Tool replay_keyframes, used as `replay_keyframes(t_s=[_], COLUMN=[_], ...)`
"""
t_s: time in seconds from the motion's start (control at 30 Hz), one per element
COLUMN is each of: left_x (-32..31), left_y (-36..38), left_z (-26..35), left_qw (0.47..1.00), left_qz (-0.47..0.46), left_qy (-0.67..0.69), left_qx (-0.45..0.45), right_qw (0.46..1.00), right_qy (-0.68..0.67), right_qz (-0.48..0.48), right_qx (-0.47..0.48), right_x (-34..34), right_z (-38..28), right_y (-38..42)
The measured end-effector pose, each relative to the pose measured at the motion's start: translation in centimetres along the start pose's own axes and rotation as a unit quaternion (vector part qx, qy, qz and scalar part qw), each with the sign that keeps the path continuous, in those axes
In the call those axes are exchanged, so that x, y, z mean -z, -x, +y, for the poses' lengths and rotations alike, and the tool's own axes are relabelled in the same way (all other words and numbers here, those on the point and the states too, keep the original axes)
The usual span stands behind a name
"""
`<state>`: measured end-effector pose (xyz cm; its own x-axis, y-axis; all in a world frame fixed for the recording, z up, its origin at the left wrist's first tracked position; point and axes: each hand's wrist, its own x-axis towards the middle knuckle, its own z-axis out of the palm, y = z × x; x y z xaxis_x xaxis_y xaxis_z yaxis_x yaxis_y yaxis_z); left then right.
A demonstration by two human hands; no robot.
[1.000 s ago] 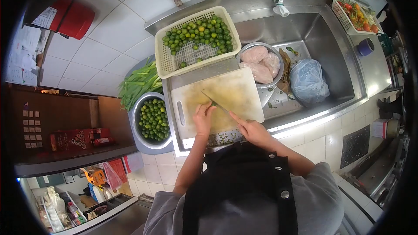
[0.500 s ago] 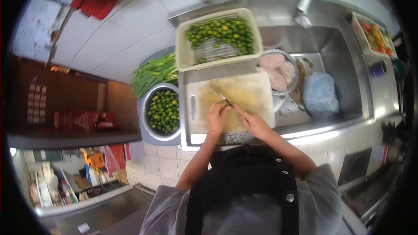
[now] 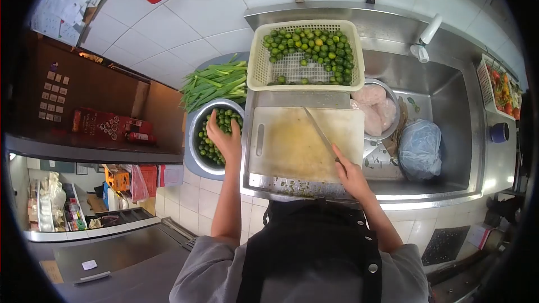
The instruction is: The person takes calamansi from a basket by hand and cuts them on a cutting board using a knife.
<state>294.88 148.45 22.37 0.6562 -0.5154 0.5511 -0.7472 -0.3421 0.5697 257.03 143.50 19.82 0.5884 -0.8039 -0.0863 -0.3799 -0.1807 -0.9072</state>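
My left hand (image 3: 224, 137) is over the metal bowl (image 3: 193, 146) of small green limes (image 3: 210, 150), its thumb and fingers apart with nothing seen between them. My right hand (image 3: 352, 177) grips a knife (image 3: 321, 130) by its handle, the blade slanting up and left across the cutting board (image 3: 281, 154). The white board has a yellow-brown stain, and no fruit lies on it. Behind it stands a cream plastic basket (image 3: 255, 73) with more green limes (image 3: 314, 45), a few yellowish.
Green leafy stalks (image 3: 216, 84) lie behind the bowl. Right of the board, the sink (image 3: 455, 106) holds a bowl of pale raw meat (image 3: 373, 106) and a bluish plastic bag (image 3: 420, 148). A faucet (image 3: 429, 36) rises at the back; a vegetable basket (image 3: 497, 90) and purple cup (image 3: 498, 132) stand far right.
My left hand has left the board and moved left to over the bowl of limes. My right hand, still on the knife, has shifted right. The view has also shifted.
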Motion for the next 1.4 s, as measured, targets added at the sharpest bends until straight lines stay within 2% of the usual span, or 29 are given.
replay_keyframes(t_s=[0.07, 0.1, 0.17, 0.23, 0.33, 0.43, 0.53, 0.6, 0.67, 0.73, 0.8, 0.9, 1.13, 1.23, 1.3, 1.37, 1.4], left_x=[-1.7, -3.1, -6.3, -11.3, -18.3, -21.8, -23.4, -24.3, -23.3, -21.8, -19.2, -13.8, -4.5, -4.0, -3.6, -2.8, -2.6], left_y=[-2.9, -4.7, -8.0, -11.0, -14.8, -16.8, -17.7, -18.0, -18.0, -17.7, -16.9, -13.1, 0.2, 5.9, 8.0, 9.3, 9.8], left_z=[2.5, 3.7, 6.6, 7.1, 6.7, 6.5, 6.1, 5.6, 6.2, 7.0, 8.6, 10.3, 8.1, 5.0, 4.9, 6.0, 6.0], left_qw=[0.997, 0.989, 0.981, 0.972, 0.969, 0.95, 0.945, 0.945, 0.956, 0.956, 0.958, 0.956, 0.937, 0.936, 0.937, 0.917, 0.917], left_qz=[-0.026, -0.022, -0.081, -0.15, -0.164, -0.171, -0.201, -0.184, -0.222, -0.186, -0.187, -0.186, -0.279, -0.298, -0.309, -0.312, -0.312], left_qy=[0.023, 0.028, 0.075, 0.135, 0.106, -0.026, -0.083, -0.076, -0.022, 0.016, 0.105, 0.17, 0.194, 0.179, 0.161, 0.24, 0.243], left_qx=[-0.072, -0.14, -0.159, -0.123, -0.152, -0.259, -0.245, -0.259, -0.191, -0.225, -0.188, -0.152, -0.086, -0.052, -0.031, 0.061, 0.059], right_qw=[1.0, 0.998, 0.997, 0.997, 0.999, 0.999, 0.999, 0.998, 0.997, 0.999, 0.999, 0.999, 1.0, 0.999, 0.999, 0.999, 0.999], right_qy=[0.026, 0.054, 0.057, 0.059, 0.038, 0.013, 0.028, 0.019, 0.007, 0.02, 0.029, 0.023, 0.015, 0.043, 0.04, 0.039, 0.042], right_qz=[-0.013, -0.027, -0.035, -0.04, -0.006, 0.02, 0.021, 0.019, 0.014, 0.043, 0.034, 0.024, 0.021, -0.004, 0.009, 0.02, 0.016], right_qx=[-0.007, -0.01, -0.024, -0.037, -0.015, -0.027, -0.04, -0.055, -0.07, -0.021, -0.025, -0.026, 0.003, -0.026, -0.004, 0.017, 0.004], right_x=[-0.2, -0.2, -0.1, 0.0, -0.4, -0.7, -0.7, -0.6, -0.7, -1.0, -0.8, -0.6, -0.7, -0.3, -0.5, -0.7, -1.0], right_z=[-0.1, -0.1, -0.2, -0.1, 0.3, 0.7, 0.7, 0.4, 0.5, 0.9, 0.9, 0.5, 0.9, 0.1, 0.4, 0.4, 0.3], right_y=[-0.4, -0.6, -0.9, -1.2, -1.0, -1.0, -1.0, -1.0, -0.9, -1.0, -1.0, -1.1, -1.0, -0.9, -0.9, -0.3, -0.1])
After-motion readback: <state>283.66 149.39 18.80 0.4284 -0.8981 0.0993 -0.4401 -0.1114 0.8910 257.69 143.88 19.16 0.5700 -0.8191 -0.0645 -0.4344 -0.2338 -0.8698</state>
